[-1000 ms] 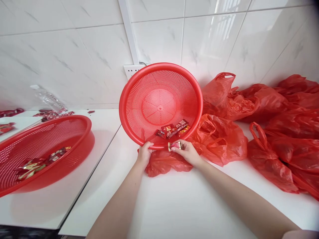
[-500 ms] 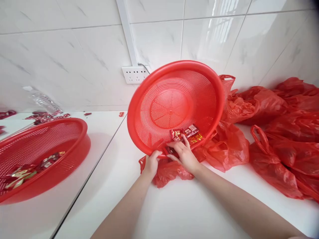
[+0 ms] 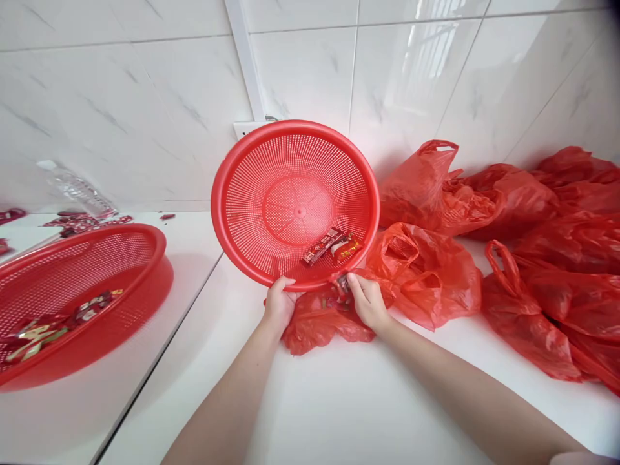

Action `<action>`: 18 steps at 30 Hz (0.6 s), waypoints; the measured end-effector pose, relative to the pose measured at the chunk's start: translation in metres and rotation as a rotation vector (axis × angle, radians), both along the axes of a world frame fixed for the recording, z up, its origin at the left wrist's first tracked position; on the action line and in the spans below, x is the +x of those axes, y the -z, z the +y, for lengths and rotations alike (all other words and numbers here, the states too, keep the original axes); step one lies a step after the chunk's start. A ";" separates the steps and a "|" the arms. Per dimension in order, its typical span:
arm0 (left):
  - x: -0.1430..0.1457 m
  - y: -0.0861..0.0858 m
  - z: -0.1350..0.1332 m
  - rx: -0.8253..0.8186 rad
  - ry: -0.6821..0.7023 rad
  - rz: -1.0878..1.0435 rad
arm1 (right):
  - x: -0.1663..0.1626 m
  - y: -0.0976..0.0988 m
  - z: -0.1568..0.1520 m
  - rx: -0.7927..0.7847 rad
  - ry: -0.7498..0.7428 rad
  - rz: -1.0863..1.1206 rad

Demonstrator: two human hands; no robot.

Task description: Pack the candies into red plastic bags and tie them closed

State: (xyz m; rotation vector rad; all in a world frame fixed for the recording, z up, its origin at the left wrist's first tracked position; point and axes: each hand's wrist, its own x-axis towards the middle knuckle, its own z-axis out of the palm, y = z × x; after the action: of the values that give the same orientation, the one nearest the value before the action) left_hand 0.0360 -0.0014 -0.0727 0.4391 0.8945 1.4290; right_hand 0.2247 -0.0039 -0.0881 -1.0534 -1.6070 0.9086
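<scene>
A red plastic colander basket (image 3: 300, 187) is tilted on its side, its open mouth facing me. My left hand (image 3: 279, 302) is closed on its lower rim, thumb over the edge. Inside, low on the right, lie a few small wrapped snack packets (image 3: 322, 247). Below the rim hangs a red plastic bag (image 3: 329, 326). At the rim's lower right, my right hand (image 3: 369, 298) is closed, apparently on the bag's edge. Beside its thumb a dark packet (image 3: 341, 284) shows at the rim. The fingers of both hands are partly hidden.
To the left stands another red basket (image 3: 159, 258) with several packets inside. Behind it, a clear bottle (image 3: 82, 190) leans near red wrappers (image 3: 92, 223). Several filled red bags (image 3: 533, 278) crowd the right side. A tiled wall (image 3: 300, 71) with a socket (image 3: 247, 128) bounds the table.
The basket has shifted left and turned to face me more squarely. My right hand has moved from the packets inside to the rim. Packets inside have shifted and fewer show.
</scene>
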 end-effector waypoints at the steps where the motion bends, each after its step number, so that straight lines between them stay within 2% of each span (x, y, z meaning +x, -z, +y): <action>1: 0.000 0.000 0.000 0.009 -0.001 0.004 | 0.000 -0.001 -0.001 0.061 -0.017 -0.023; 3: 0.001 0.000 -0.001 0.022 -0.006 0.014 | 0.001 -0.004 -0.002 0.219 -0.031 -0.073; 6: 0.002 -0.001 -0.002 0.044 -0.004 0.034 | 0.001 -0.007 -0.001 0.447 0.027 -0.229; 8: 0.004 -0.001 -0.005 0.060 0.020 0.053 | 0.000 -0.007 0.002 0.520 0.075 -0.403; 12: 0.009 0.003 -0.014 0.006 0.152 0.122 | -0.004 -0.003 0.007 0.477 0.198 -0.721; 15: 0.014 0.004 -0.019 -0.050 0.216 0.175 | -0.005 0.000 0.008 0.405 0.236 -0.788; 18: 0.017 0.001 -0.019 -0.028 0.170 0.158 | -0.002 -0.002 0.006 0.417 0.162 -0.780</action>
State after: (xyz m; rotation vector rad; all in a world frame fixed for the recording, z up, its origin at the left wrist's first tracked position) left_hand 0.0532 -0.0206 -0.0737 0.5990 0.9789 1.2370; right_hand 0.2225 0.0019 -0.0865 -1.2826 -2.1697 0.0045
